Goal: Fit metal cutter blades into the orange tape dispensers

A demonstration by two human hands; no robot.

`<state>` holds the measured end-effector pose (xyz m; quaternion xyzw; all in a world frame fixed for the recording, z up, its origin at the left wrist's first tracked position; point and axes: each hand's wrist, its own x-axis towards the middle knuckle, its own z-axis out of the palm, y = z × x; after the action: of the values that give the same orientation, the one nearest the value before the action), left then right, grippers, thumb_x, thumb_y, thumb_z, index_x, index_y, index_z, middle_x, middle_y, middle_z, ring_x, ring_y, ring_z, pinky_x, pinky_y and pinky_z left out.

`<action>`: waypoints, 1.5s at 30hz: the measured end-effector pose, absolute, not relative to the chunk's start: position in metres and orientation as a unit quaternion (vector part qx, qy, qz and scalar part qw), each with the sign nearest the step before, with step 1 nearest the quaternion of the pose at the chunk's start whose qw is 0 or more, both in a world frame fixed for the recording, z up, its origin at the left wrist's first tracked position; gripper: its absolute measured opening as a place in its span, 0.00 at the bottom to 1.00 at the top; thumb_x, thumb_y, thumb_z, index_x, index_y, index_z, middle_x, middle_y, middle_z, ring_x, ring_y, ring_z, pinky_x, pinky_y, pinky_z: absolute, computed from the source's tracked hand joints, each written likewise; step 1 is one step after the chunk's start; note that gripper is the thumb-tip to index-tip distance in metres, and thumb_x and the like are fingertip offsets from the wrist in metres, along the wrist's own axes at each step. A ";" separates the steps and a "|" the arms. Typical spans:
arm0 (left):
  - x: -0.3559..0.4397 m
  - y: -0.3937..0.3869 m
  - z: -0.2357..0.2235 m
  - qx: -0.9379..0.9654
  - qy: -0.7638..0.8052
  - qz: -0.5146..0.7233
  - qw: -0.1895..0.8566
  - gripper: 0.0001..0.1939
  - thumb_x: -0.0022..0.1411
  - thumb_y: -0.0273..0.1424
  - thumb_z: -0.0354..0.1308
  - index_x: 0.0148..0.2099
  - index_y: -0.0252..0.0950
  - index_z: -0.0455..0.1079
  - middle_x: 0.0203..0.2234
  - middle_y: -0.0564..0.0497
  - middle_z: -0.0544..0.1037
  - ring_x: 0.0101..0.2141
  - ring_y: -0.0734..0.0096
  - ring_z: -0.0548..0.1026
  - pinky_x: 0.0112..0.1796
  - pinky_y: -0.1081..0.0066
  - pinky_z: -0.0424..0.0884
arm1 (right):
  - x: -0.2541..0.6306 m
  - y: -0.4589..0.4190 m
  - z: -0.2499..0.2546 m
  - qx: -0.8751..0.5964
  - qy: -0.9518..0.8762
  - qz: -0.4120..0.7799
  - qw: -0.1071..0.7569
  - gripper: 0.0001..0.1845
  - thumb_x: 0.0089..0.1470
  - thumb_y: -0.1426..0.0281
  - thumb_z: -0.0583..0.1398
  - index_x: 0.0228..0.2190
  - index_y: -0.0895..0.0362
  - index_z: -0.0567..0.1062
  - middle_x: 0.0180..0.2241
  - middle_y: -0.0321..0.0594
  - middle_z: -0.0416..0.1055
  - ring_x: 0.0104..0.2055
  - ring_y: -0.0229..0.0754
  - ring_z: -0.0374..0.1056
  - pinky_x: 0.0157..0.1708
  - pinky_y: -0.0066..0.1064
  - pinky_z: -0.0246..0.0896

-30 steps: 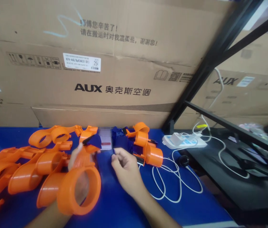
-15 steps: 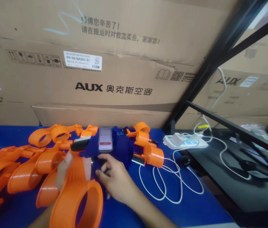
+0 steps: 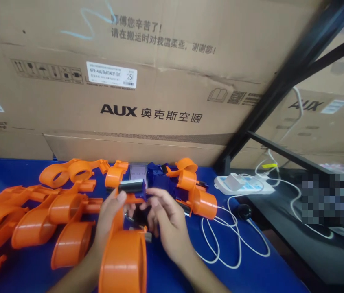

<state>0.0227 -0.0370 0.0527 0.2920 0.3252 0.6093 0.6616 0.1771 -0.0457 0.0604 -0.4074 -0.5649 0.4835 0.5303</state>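
Note:
In front of me is an orange tape dispenser (image 3: 123, 260), its ring toward me and its head raised over the table. A black roller (image 3: 131, 187) and a white toothed edge cross the head, with a blue plate (image 3: 144, 189) at the right end. My left hand (image 3: 110, 215) is closed around the dispenser just below the roller. The bent fingers of my right hand (image 3: 167, 219) grip the head at its blue plate; some fingertips are hidden. A small dark and metallic part shows between the hands, too obscured to name. Behind the head stands a phone (image 3: 138, 172), partly covered.
Several orange dispenser frames (image 3: 34, 228) lie on the blue table (image 3: 245, 268) at left. Dispensers with rollers (image 3: 204, 203) and blue parts (image 3: 158, 177) are at right. A white cable (image 3: 235, 254) loops near a power strip (image 3: 245, 183). Cardboard boxes (image 3: 153, 93) stand behind.
The dispenser has moved right and turned, so its roller now faces up crosswise before the phone. My left hand has come right with it; my right hand has shifted slightly right.

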 end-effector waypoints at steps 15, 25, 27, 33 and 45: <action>0.036 -0.038 0.064 0.340 0.389 0.536 0.667 0.17 0.58 0.44 0.69 0.37 0.35 0.73 0.19 0.50 0.78 0.20 0.71 0.75 0.27 0.73 0.73 | 0.191 -0.043 0.052 -0.427 -0.762 0.032 0.486 0.23 0.66 0.70 0.58 0.60 0.61 0.71 0.37 0.46 0.77 0.34 0.44 0.73 0.34 0.35 0.74; 0.037 -0.041 0.069 0.407 0.408 0.552 0.603 0.19 0.61 0.42 0.67 0.27 0.37 0.65 0.09 0.60 0.62 0.13 0.81 0.57 0.19 0.77 0.54 | 0.192 -0.039 0.047 -0.377 -0.796 0.020 0.473 0.28 0.67 0.74 0.52 0.66 0.59 0.63 0.44 0.50 0.77 0.42 0.47 0.76 0.42 0.39 0.77; 0.037 -0.042 0.070 0.412 0.409 0.551 0.599 0.19 0.62 0.42 0.66 0.27 0.37 0.65 0.09 0.60 0.62 0.13 0.81 0.57 0.19 0.77 0.54 | 0.192 -0.038 0.045 -0.374 -0.798 0.018 0.473 0.28 0.68 0.74 0.51 0.67 0.59 0.62 0.45 0.51 0.76 0.43 0.47 0.76 0.43 0.39 0.77; 0.037 -0.041 0.067 0.408 0.403 0.556 0.601 0.15 0.61 0.42 0.67 0.32 0.37 0.69 0.09 0.61 0.62 0.12 0.80 0.57 0.19 0.77 0.54 | 0.192 -0.037 0.044 -0.372 -0.800 0.015 0.470 0.28 0.68 0.74 0.50 0.68 0.60 0.61 0.46 0.52 0.76 0.44 0.47 0.76 0.45 0.40 0.77; 0.037 -0.037 0.072 0.202 0.372 0.488 0.764 0.21 0.58 0.45 0.68 0.24 0.36 0.68 0.13 0.54 0.70 0.16 0.72 0.70 0.21 0.74 0.67 | 0.198 -0.030 0.052 -0.397 -0.805 -0.013 0.441 0.23 0.66 0.74 0.56 0.60 0.60 0.71 0.46 0.51 0.81 0.40 0.47 0.78 0.43 0.40 0.78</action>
<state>0.0369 -0.0368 0.0717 0.2023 0.3715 0.4878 0.7636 0.1976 -0.0296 0.0521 -0.3966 -0.8053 -0.0126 0.4405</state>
